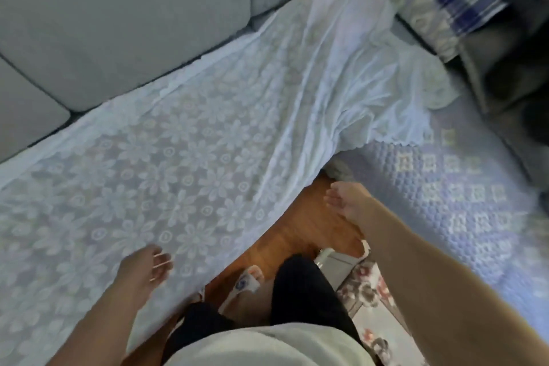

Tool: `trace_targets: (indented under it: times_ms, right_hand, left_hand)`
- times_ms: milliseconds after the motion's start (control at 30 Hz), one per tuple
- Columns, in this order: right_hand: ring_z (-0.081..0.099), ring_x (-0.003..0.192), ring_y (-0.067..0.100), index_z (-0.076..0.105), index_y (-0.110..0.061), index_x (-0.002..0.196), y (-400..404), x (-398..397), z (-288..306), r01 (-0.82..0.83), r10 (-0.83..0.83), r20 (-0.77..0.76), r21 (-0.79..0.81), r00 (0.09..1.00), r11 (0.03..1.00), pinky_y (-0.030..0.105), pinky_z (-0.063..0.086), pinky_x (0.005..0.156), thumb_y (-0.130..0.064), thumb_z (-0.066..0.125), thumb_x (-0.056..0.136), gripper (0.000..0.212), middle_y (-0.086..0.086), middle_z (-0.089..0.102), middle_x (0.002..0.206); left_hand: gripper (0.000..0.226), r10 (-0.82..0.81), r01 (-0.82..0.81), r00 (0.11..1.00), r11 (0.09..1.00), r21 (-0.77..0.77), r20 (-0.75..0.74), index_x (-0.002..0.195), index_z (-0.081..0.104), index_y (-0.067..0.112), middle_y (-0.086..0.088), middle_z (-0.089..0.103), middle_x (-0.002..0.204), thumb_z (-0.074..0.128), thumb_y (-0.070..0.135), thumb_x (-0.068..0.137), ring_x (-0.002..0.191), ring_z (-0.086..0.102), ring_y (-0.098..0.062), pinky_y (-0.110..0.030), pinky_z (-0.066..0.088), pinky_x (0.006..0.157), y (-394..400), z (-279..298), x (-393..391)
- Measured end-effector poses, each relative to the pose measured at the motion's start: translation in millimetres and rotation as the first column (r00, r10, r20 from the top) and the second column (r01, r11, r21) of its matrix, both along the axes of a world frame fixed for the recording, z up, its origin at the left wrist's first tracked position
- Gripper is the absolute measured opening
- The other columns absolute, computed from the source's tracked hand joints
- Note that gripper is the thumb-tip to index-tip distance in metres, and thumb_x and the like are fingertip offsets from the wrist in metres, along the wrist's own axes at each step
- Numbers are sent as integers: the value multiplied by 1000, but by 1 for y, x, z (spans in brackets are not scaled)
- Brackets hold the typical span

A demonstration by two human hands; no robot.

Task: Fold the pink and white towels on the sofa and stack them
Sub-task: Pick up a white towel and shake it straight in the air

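The white towel [208,128] lay spread flat over the sofa [124,24] seat, both hands hovering above its near edge, left hand [145,269] and right hand [346,199] loosely spread and holding nothing, so folding looked unstarted; next needed gripping 2 corners

No writing, label, brand or number can be read anywhere; the blue mark on the white slipper [248,282] is too blurred to make out.

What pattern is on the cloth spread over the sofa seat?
White lace cloth with a repeating flower pattern, seen in the head view.
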State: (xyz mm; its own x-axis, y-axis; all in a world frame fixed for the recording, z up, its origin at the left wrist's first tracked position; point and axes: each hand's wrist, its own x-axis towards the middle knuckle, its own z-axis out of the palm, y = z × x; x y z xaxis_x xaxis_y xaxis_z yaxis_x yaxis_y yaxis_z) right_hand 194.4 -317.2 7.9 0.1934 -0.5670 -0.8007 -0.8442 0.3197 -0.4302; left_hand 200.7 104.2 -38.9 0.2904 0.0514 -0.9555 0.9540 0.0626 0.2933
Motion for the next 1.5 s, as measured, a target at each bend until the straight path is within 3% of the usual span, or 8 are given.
trace_targets:
  times_ms: [367, 567, 700, 767, 933, 1100, 1367, 1500]
  right_hand:
    - [54, 64, 26, 55, -6, 101, -307, 7, -26, 216, -214, -58, 23, 975, 976, 36, 48, 59, -7, 49, 98, 7, 12, 50, 81]
    - [58, 72, 23, 60, -10, 106, -490, 64, -125, 66, -68, -126, -24, 990, 998, 35, 53, 64, -17, 65, 93, 15, 8, 58, 90]
    - [63, 108, 31, 49, -15, 132, -552, 69, -221, -232, 187, -316, -109, 930, 967, 43, 62, 69, -53, 86, 63, 86, 11, 58, 127]
    - [62, 110, 36, 54, -4, 128, -542, 75, -215, -407, 342, -380, -106, 860, 907, 46, 60, 80, -53, 72, 80, 71, 19, 58, 126]
    - [59, 108, 47, 61, 8, 115, -583, 82, -112, -391, 220, -394, -431, 892, 813, 46, 47, 90, -29, 37, 104, 46, 34, 60, 115]
    - [52, 117, 49, 58, 10, 119, -712, 92, -37, -248, -14, -329, -737, 944, 628, 47, 35, 104, -29, 34, 104, 48, 36, 57, 122]
    - [31, 141, 39, 34, 2, 149, -805, 105, -138, -468, 156, -629, -368, 762, 803, 48, 27, 113, -33, 43, 86, 72, 24, 35, 152]
    - [35, 134, 39, 46, -7, 140, -731, 131, -136, -560, 473, -350, -703, 809, 438, 42, 24, 111, -32, 49, 93, 53, 19, 44, 144]
  left_hand:
    - [14, -376, 377, 911, 926, 27, 168, 103, 66, 8, -13, 72, 87, 60, 17, 95, 75, 68, -27, -37, 55, 71, -345, 5, 121]
    - [15, -496, 501, 865, 863, 74, -72, 103, 67, 11, -10, 74, 81, 56, 20, 98, 67, 66, -22, -32, 52, 64, -509, -57, 75]
    - [19, -563, 575, 818, 806, 143, -116, 97, 68, 12, -6, 72, 78, 51, 20, 97, 65, 63, -19, -36, 52, 68, -584, -66, 64]
    - [20, -610, 620, 784, 769, 154, -110, 95, 67, 17, -5, 71, 83, 48, 22, 99, 72, 65, -19, -42, 55, 81, -615, -55, 65]
    - [21, -809, 790, 588, 568, 229, -22, 98, 63, 27, 6, 70, 87, 43, 27, 102, 76, 65, -6, -25, 50, 70, -657, -14, 71]
    - [53, -936, 868, 349, 341, 362, 47, 145, 39, 27, 1, 47, 135, 56, 30, 94, 108, 59, -11, -34, 48, 100, -708, -45, 75]
    - [74, -995, 953, 39, 64, 297, 88, 157, 2, 42, 1, 5, 166, 44, 46, 95, 151, 16, -26, -41, 27, 119, -815, -128, 68]
    - [70, -997, 977, -44, -29, 213, 67, 159, 11, 33, -1, 16, 166, 42, 42, 98, 151, 23, -22, -37, 25, 121, -847, -141, 100]
